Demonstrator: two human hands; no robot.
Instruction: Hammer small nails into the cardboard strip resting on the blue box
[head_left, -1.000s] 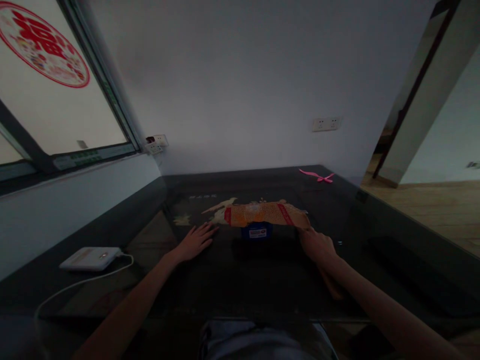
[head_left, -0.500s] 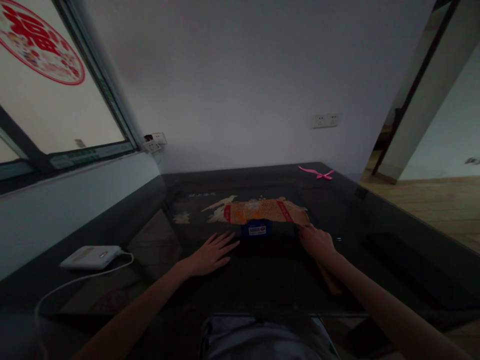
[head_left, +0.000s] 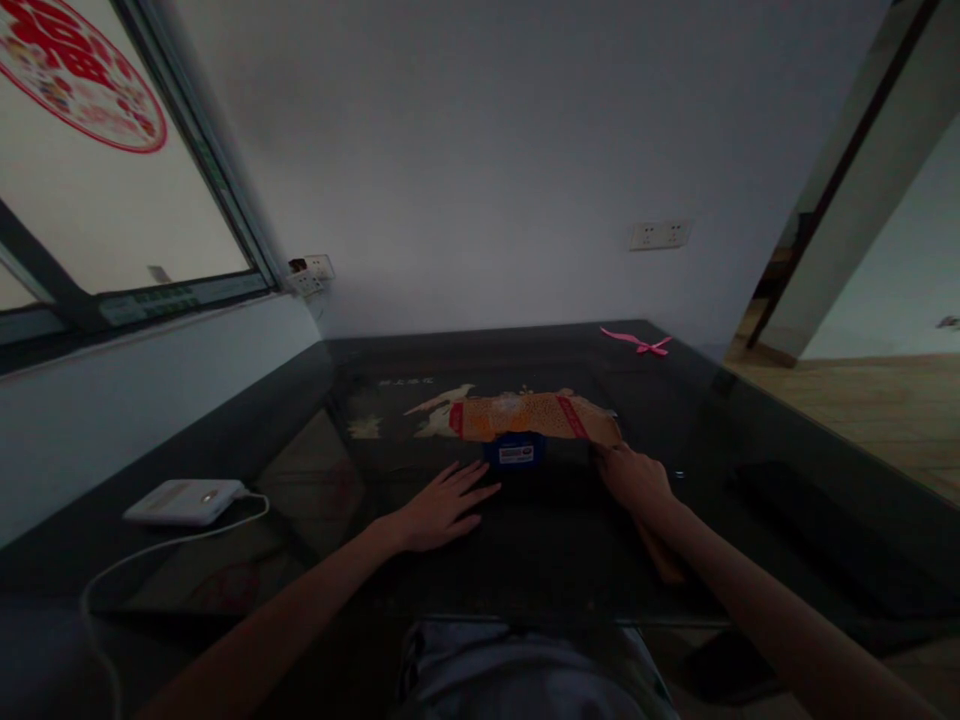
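- Left hand (head_left: 442,510): shifted rightward since the earlier frame, its fingertips now just beside the blue box (head_left: 515,451); fingers spread, grasping nothing.
- Right hand (head_left: 636,485): fingers curled at the packet's right end; whether they pinch it, cannot tell.
- Packet (head_left: 517,418): orange, red-banded, lying crosswise, on or just behind the box, cannot tell which.
- Handling, by judgement: soft, liable to sag, likely slick-skinned; weight uncertain. Best held at both ends, middle supported.
- Outward: dark glossy table (head_left: 705,430); pink ribbon (head_left: 651,347) at far right; white corded device (head_left: 184,502) at left.
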